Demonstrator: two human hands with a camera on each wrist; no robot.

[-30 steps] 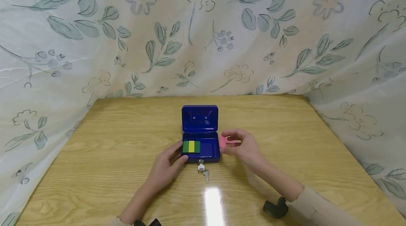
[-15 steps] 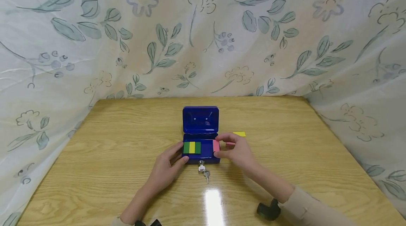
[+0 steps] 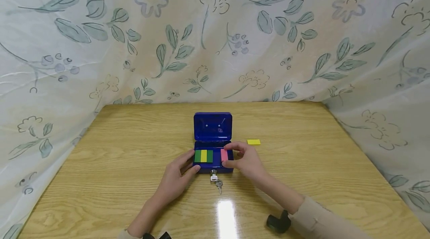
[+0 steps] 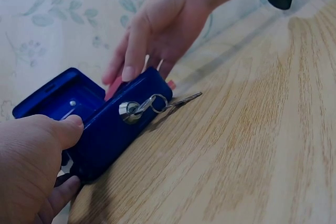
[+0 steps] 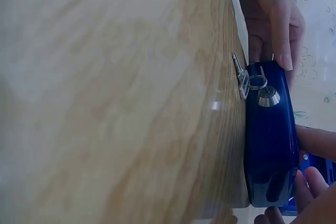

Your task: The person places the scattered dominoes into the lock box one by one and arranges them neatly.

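Observation:
A small blue cash box stands on the table with its lid raised. My left hand grips its left side, thumb at the front corner. Green and yellow rectangular blocks lie side by side in the left part of the box, with a second green one beside the yellow. Over the right part of the box, my right hand pinches a pink rectangular block between thumb and fingers. Keys on a ring hang from the front lock.
On the wood-grain table, a yellow block lies right of the box, behind the right hand. Another pink piece shows beside the box in the left wrist view. A floral cloth hangs along the back and sides.
My right hand has moved left with the pink block, from outside the box's right edge to over its inside. The yellow block has come into view. The left hand keeps its place.

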